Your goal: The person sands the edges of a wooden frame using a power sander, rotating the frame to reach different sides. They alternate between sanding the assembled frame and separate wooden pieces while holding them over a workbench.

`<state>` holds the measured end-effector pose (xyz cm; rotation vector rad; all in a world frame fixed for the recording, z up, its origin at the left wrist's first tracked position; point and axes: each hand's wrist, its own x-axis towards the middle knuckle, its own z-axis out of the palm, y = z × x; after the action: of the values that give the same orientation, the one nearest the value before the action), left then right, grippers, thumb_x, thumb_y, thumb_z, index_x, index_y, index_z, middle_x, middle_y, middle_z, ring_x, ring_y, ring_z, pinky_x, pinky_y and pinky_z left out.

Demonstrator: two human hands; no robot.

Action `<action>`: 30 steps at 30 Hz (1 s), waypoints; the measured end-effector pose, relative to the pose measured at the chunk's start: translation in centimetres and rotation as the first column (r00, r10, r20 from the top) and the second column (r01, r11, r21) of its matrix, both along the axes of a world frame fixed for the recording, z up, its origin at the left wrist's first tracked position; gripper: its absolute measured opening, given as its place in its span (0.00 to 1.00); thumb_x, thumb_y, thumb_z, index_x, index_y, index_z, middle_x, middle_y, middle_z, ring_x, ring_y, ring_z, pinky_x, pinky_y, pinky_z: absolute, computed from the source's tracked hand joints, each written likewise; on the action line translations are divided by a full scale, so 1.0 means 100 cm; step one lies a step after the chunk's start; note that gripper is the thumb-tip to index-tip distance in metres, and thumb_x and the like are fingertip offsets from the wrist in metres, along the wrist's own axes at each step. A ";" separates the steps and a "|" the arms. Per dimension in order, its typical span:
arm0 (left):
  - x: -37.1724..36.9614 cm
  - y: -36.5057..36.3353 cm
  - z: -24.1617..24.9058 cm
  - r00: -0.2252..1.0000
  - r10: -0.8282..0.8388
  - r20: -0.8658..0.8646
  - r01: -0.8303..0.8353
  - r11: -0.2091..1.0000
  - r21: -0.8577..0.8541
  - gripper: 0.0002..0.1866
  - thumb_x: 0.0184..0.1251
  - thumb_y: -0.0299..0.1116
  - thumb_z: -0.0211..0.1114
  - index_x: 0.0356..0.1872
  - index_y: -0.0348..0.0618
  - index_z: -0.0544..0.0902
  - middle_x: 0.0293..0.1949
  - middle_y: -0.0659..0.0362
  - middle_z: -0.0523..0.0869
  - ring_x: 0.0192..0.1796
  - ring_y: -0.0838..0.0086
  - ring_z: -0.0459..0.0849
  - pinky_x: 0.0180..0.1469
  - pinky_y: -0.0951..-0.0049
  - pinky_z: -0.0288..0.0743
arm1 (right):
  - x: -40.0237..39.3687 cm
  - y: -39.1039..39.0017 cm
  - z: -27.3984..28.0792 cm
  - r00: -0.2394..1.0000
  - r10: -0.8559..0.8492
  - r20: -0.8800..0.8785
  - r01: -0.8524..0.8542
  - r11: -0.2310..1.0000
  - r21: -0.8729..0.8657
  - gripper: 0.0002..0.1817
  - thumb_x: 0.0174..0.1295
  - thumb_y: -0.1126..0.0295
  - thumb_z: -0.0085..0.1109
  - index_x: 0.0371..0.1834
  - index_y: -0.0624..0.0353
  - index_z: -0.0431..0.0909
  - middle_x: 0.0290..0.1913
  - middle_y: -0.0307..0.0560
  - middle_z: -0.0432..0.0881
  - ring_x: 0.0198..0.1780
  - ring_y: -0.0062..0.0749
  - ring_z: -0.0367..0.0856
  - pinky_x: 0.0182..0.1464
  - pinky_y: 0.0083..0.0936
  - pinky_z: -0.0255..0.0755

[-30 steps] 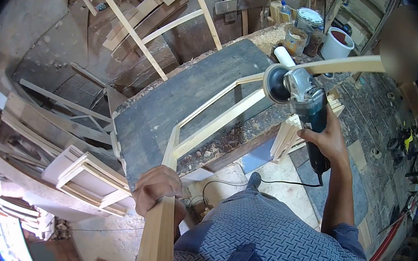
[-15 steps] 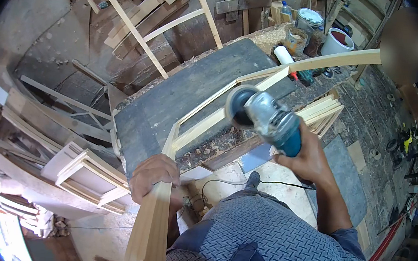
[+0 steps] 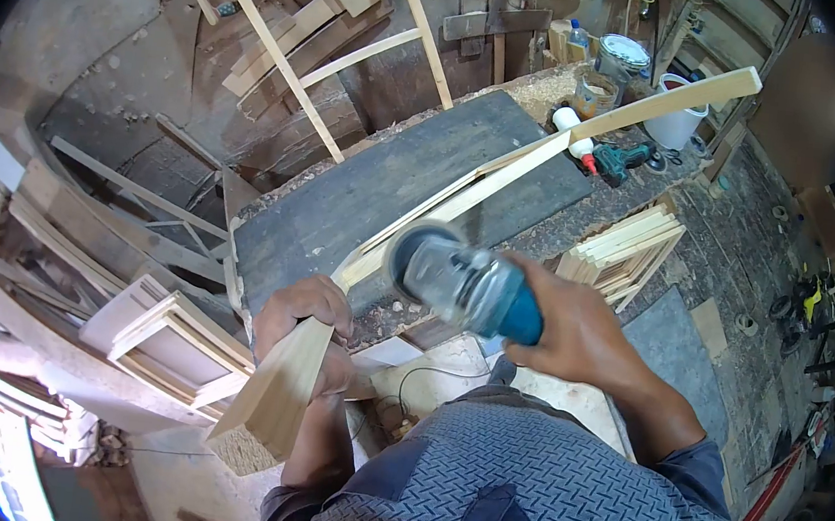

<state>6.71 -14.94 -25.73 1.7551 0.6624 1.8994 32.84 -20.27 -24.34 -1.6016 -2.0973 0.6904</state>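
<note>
My right hand is wrapped round the teal body of an angle grinder, its round disc facing away from me. The disc overlaps the long rail of a pale wooden frame in this view, and the tool is slightly blurred. Close to the frame's thick near end, my left hand grips the wood with curled fingers. That end points towards my body, showing its rough-cut face. The frame stretches away to the upper right, above a dark board on the workbench.
Beyond the frame lie a white bottle with a red tip and a teal cordless drill. Paint cans and a white bucket stand behind. Stacked small frames sit at right, more wooden panels at left. A cord trails below.
The grinder has moved left along the frame, nearer my left hand. The frame has tilted in my grip; its near end has shifted left and upward.
</note>
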 end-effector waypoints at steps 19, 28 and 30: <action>-0.054 0.153 -0.011 0.837 0.545 -0.041 -0.543 0.838 0.049 0.42 0.76 0.69 0.42 0.69 0.36 0.61 0.63 0.47 0.75 0.60 0.63 0.78 0.68 0.60 0.68 | 0.141 -0.004 -0.076 0.686 -0.461 -0.562 0.449 0.877 -0.171 0.43 0.37 0.71 0.75 0.64 0.67 0.71 0.51 0.46 0.82 0.51 0.30 0.80 0.60 0.28 0.72; -0.066 0.206 -0.158 0.937 0.339 -0.084 -0.346 0.868 -0.357 0.22 0.83 0.48 0.50 0.57 0.36 0.72 0.44 0.55 0.80 0.44 0.72 0.81 0.50 0.69 0.76 | 0.154 -0.006 -0.128 0.583 -0.577 -0.572 0.463 0.814 -0.350 0.41 0.36 0.72 0.77 0.61 0.64 0.73 0.45 0.45 0.82 0.45 0.31 0.81 0.51 0.29 0.76; -0.054 0.211 -0.114 0.931 0.334 -0.147 -0.364 0.880 -0.304 0.18 0.82 0.44 0.54 0.51 0.36 0.74 0.34 0.59 0.80 0.37 0.75 0.81 0.42 0.71 0.77 | 0.150 -0.005 -0.133 0.591 -0.611 -0.526 0.458 0.791 -0.405 0.41 0.36 0.72 0.77 0.60 0.64 0.73 0.44 0.46 0.82 0.44 0.32 0.81 0.50 0.30 0.76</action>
<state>1.32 6.16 -37.14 1.5916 1.3267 1.8015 47.83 -20.74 -37.65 -1.6757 -0.9786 1.0805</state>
